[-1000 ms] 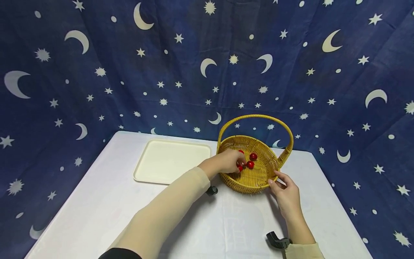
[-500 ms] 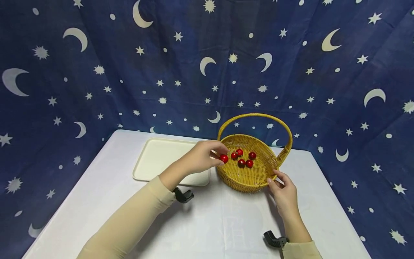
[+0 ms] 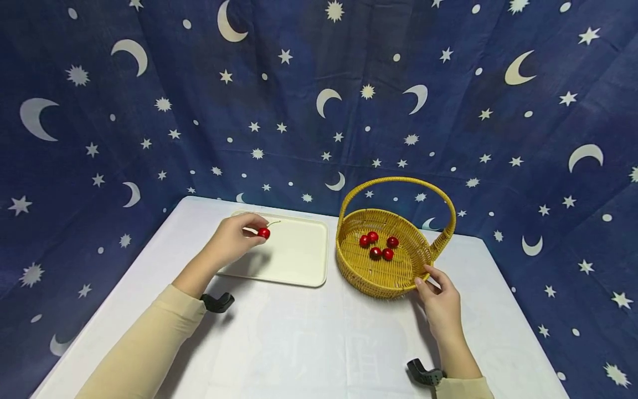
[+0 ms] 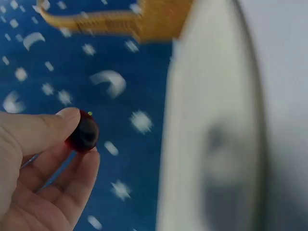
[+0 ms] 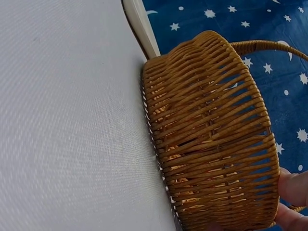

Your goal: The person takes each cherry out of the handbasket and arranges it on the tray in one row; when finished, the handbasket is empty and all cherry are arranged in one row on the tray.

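Observation:
A red cherry (image 3: 263, 233) with a thin stem is pinched between the thumb and fingers of my left hand (image 3: 233, 239), over the left part of the cream tray (image 3: 299, 252). The left wrist view shows the dark red cherry (image 4: 85, 133) at the fingertips, apart from the tray. My right hand (image 3: 442, 305) grips the near right rim of a yellow wicker basket (image 3: 371, 285). Several red cherries (image 3: 387, 254) lie on the basket's floor. In the right wrist view, thumb and fingertips meet the basket's rim (image 5: 269, 130) at the lower right.
Basket and tray stand side by side near the back of a white-covered table (image 3: 299, 343). The basket's tall arched handle (image 3: 397, 179) rises above it. Behind hangs a dark blue cloth (image 3: 279, 166) with moons and stars.
My left hand has come out of the basket with one cherry and moved left over the tray. My right hand has stayed on the basket's rim.

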Tool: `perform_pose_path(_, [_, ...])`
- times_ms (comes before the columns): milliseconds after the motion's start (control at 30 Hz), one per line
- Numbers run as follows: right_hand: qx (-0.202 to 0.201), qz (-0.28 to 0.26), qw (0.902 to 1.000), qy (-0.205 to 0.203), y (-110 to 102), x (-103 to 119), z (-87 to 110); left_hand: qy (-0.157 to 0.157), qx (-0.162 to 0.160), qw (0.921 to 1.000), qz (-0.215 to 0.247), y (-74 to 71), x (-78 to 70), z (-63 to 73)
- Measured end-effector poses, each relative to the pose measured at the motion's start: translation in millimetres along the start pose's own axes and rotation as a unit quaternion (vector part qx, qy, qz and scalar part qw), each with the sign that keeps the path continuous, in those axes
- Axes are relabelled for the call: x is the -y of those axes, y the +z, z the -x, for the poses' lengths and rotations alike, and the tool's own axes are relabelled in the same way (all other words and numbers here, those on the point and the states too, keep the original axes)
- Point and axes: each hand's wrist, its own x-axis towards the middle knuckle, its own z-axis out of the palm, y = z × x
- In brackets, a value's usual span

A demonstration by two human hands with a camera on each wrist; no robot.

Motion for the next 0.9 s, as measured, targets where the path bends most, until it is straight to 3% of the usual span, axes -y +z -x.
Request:
perform_pose_path(167, [-0.003,0.005,1.0,0.001,0,0,0.5,-0.066,-0.016,0.9964,-0.051,-7.9,40.9,3.8])
perform_pose_path(367, [-0.003,-0.001,1.0,-0.004,1,0,-0.8,-0.104,-0.037,0.9899,-0.089,-8.9,65.4,2.0])
perform_pose_path(633, [0.002,0.005,1.0,0.004,0,0,0.2,-0.119,-0.027,0.9856,-0.118,-2.4,75.6,-1.6])
perform_pose_path(900, [0.01,0.004,0.9999,0.007,-2,2,-0.1,-0.116,-0.019,0.986,-0.118,-5.8,68.4,-3.3])
